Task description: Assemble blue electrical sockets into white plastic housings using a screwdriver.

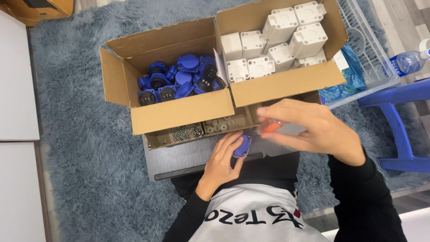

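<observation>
— Left hand (221,161) status?
— Fingers clamped on a small blue plastic socket part (242,146), low over the dark ribbed surface (179,157).
— Right hand (313,130)?
— Fingers pinched on an orange-tipped clear tool (270,127), just right of that part, below the open cardboard boxes (179,112).

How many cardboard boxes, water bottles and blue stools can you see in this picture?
Large open cardboard boxes: 2, one of blue parts, one of white parts
Shallow cardboard trays: 2, one with screws, one with small white pieces
Water bottle: 1
Blue stool: 1
Total: 6
</observation>
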